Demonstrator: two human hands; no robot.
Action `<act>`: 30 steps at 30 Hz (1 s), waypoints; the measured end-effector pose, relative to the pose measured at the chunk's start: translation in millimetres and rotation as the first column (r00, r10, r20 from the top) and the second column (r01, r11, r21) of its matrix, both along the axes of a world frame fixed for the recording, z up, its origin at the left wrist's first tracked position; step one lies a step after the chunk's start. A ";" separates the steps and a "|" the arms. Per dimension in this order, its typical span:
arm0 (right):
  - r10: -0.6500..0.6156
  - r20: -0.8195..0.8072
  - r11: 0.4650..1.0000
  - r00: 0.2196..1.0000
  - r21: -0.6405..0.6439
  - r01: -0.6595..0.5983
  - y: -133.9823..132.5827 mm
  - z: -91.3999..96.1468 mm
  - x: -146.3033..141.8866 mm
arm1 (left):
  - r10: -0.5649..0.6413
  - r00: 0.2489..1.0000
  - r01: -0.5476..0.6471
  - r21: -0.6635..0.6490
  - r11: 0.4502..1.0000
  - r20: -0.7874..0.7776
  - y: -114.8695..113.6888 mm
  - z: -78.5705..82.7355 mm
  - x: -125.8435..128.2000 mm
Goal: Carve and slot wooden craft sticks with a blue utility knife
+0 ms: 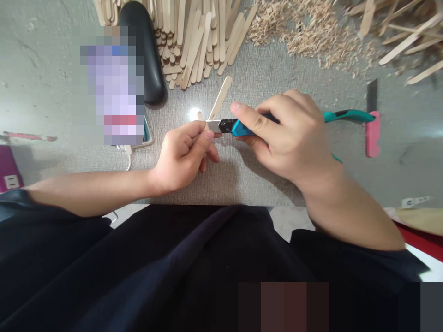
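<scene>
My left hand is closed in a pinch around the lower end of a flat wooden stick, which points up and to the right over the grey table. My right hand is wrapped round a blue utility knife. Its short blade points left and touches the stick just above my left fingers. The part of the stick inside my left hand is hidden.
A big pile of wooden sticks lies at the back, next to a black case. Wood shavings spread at the back right. Teal-handled pliers and a pink tool lie on the right. A phone with cable sits left.
</scene>
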State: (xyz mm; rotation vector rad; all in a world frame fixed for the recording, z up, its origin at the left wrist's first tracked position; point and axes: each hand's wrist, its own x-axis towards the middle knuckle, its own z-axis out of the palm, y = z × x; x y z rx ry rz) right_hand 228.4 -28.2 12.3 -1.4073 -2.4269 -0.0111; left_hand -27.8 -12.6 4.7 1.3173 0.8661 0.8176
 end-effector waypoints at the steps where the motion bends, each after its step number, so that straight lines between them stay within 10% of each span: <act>1: -0.010 0.006 1.000 1.000 -0.018 0.010 -0.2 0.5 -0.5 | -0.007 1.000 0.007 -0.006 1.000 0.001 0.5 -0.3 -0.6; 11: -0.075 -0.114 0.971 0.991 0.217 0.099 16.8 -3.7 32.7 | -0.012 1.000 0.011 -0.047 0.999 -0.012 -1.9 -0.1 -2.4; 17: -0.004 -0.044 1.000 0.999 -0.025 0.003 7.9 1.1 12.1 | 0.014 1.000 -0.012 -0.063 0.998 0.019 -1.1 -1.2 -0.7; 30: -0.011 -0.041 0.996 0.999 -0.087 0.007 6.7 7.6 8.5 | 0.003 0.999 -0.002 -0.044 0.999 0.032 -0.1 -1.3 -1.0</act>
